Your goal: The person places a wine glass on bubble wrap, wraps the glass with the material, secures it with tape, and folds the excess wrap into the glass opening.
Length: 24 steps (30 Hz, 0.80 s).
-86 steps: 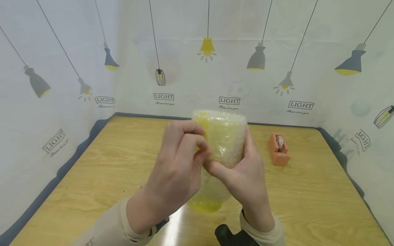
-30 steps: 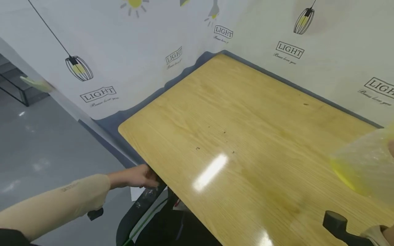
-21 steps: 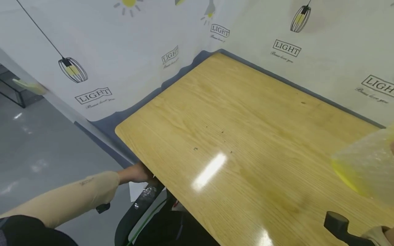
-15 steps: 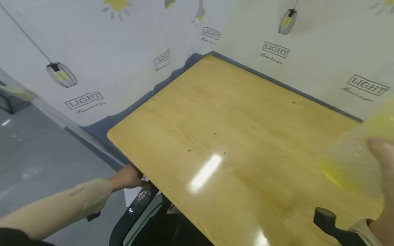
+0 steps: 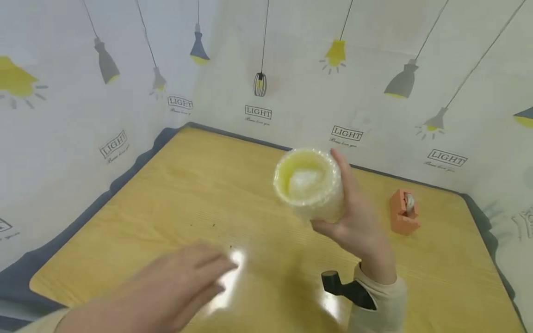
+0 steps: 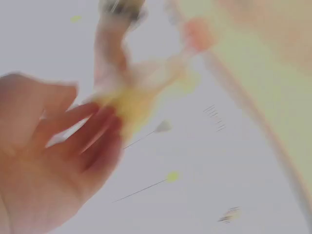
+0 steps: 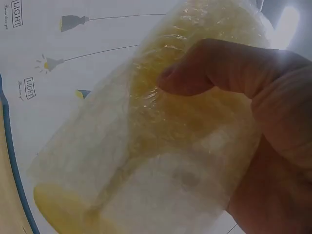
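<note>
My right hand (image 5: 359,224) grips a yellow stemmed glass wrapped in bubble wrap (image 5: 320,206), held above the table. Its open end tilts toward the head camera, showing a yellow inner wall and something whitish inside. In the right wrist view, the thumb (image 7: 195,73) presses on the wrapped yellow bowl; a thin stem and yellow base show through the wrap. Nearer to me at the lower left, my left hand (image 5: 179,286) is blurred by motion, its fingers extended and holding nothing. It is apart from the glass.
An orange tape dispenser (image 5: 404,217) with a roll of clear tape stands on the wooden table (image 5: 145,199), right of my right hand. Printed curtains (image 5: 233,60) enclose the table's back and sides. Small dark specks lie on the tabletop.
The view has swung back right from the table's left edge. My left hand has left that edge and come over the table. My right hand still holds the wrapped glass, now tilted open-end toward me.
</note>
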Motion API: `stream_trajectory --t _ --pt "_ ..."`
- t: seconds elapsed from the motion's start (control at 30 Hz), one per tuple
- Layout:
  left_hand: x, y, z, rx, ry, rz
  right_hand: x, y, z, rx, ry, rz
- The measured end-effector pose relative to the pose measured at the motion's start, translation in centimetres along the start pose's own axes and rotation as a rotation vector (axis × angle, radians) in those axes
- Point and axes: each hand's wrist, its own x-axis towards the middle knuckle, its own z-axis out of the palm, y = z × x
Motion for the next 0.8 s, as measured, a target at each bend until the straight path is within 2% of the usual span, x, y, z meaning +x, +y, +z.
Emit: stream_trajectory --t 0.03,0.07,0.1,0.13,0.17,0.23,0.3,0.4,0.47,0.53,0.67,0.73,0.8 --pt "3.9 0.2 -1.7 0.085 0.037 0.081 -0.3 0.1 0.1 -0.037 -0.012 -0.036" --pt "6.8 0.4 -2.5 0.140 0.147 0.118 -0.6 0.2 0.2 -0.066 -0.020 -0.073" --pt "9.2 0.5 -2.8 0.177 0.228 0.154 -0.9 0.2 0.4 -0.099 -0.027 -0.107" --pt "11.1 0.4 -2.9 0.181 0.259 0.175 -1.1 0.1 0.8 -0.125 -0.027 -0.138" --pt "12.4 0.2 -2.7 0.182 0.257 0.167 -1.4 0.1 1.2 -0.155 -0.024 -0.165" --pt "13.9 -0.4 -2.0 0.193 0.205 0.119 -1.5 0.1 2.2 -0.200 -0.020 -0.200" --pt "14.0 -1.2 -1.5 0.221 0.156 0.060 -1.3 0.0 3.4 -0.225 -0.030 -0.214" --pt "13.4 -2.5 -1.3 0.250 0.154 0.008 -0.7 0.1 4.9 -0.215 -0.069 -0.222" --pt "12.9 -3.3 -1.5 0.225 0.167 -0.003 -0.3 0.1 5.5 -0.198 -0.103 -0.212" --pt "12.7 -3.8 -2.1 0.158 0.158 -0.028 -0.3 0.3 5.6 -0.181 -0.125 -0.187" --pt "12.0 -4.2 -4.5 -0.001 0.089 -0.115 -0.3 1.2 5.4 -0.144 -0.183 -0.112" --pt "11.8 -4.3 -6.2 -0.024 0.064 -0.144 -0.4 1.8 4.9 -0.137 -0.219 -0.056" --pt "11.7 -4.6 -8.2 -0.030 0.073 -0.159 -0.6 2.3 4.4 -0.137 -0.239 -0.012"
